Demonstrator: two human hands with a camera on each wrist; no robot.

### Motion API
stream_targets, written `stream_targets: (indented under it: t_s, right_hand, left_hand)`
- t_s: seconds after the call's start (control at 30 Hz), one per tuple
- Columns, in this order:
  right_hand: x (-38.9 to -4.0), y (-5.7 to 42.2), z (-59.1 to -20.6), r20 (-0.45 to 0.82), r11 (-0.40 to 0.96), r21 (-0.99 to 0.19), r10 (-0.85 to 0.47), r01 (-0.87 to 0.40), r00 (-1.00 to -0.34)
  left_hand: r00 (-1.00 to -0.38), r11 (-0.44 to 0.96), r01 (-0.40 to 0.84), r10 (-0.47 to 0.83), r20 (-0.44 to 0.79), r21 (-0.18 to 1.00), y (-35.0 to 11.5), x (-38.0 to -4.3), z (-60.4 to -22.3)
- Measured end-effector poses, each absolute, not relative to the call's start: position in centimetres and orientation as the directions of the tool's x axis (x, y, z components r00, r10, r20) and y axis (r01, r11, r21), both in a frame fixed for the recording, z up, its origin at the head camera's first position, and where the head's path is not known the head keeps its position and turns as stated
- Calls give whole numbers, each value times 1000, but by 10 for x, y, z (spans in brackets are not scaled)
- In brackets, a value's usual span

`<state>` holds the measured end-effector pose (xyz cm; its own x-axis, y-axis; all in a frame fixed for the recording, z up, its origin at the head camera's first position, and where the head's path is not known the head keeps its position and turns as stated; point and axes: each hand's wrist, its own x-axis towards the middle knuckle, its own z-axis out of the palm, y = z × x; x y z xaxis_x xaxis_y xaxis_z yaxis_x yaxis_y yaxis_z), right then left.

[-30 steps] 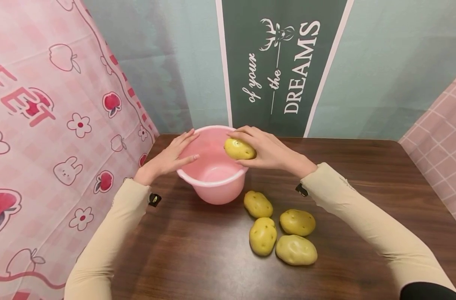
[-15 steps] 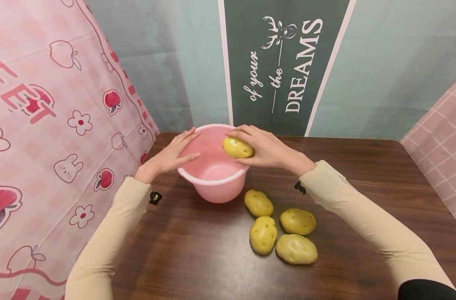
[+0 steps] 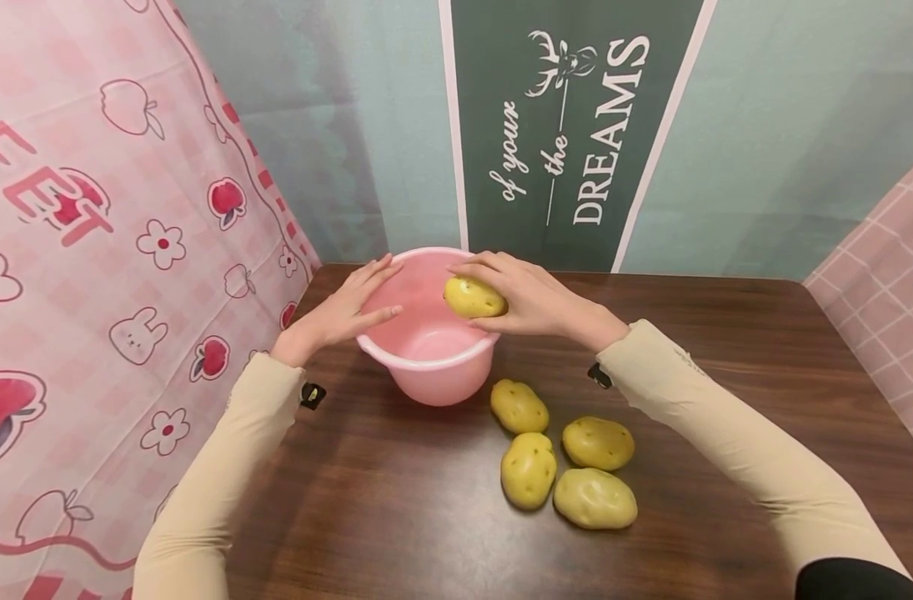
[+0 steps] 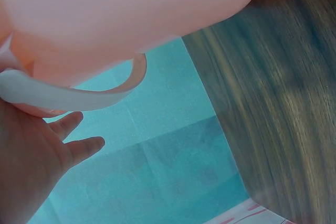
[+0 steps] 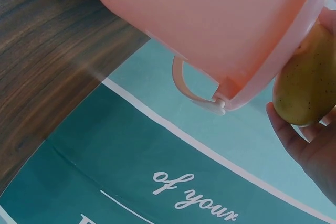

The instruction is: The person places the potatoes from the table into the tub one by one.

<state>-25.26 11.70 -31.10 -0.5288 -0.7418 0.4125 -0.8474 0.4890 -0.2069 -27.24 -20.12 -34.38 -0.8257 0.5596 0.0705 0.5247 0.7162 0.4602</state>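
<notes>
A pink plastic bucket (image 3: 441, 385) stands upright near the back of the table, its inside partly visible. My left hand (image 3: 342, 310) rests at its left rim, fingers and thumb extended over the opening. Beside that hand in the left wrist view curves the bucket's pale handle (image 4: 73, 98). My right hand (image 3: 537, 298) grips a yellow potato (image 3: 473, 297) between thumb and fingers, above the bucket's right rim. The right wrist view also has the held potato (image 5: 306, 85), just outside the rim from that angle. Part of the potato is hidden by the hand.
Several more potatoes lie close together to the bucket's right front: an upper one (image 3: 519, 407), a left one (image 3: 528, 471), a right one (image 3: 598, 443) and a paler one (image 3: 594, 498). The dark wooden table (image 3: 381, 517) meets a green cloth backdrop (image 3: 756, 167) behind.
The right hand with its potato has shifted very slightly left over the bucket. The left hand keeps its place at the rim, and the head view has tilted a little.
</notes>
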Motion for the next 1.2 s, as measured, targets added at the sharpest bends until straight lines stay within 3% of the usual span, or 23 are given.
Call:
stream_targets:
  t_s: [0.77,1.2]
  right_hand:
    - [-248,124,-308,472,497,-181,-714,-849,-518]
    - [-247,143,-315,472,552,-211,-666,-807,-578]
  left_hand:
    - [-824,711,528,561,79,465,-200,-272,-344]
    - [-822,710,533,564,81,461,-198,-271,-344]
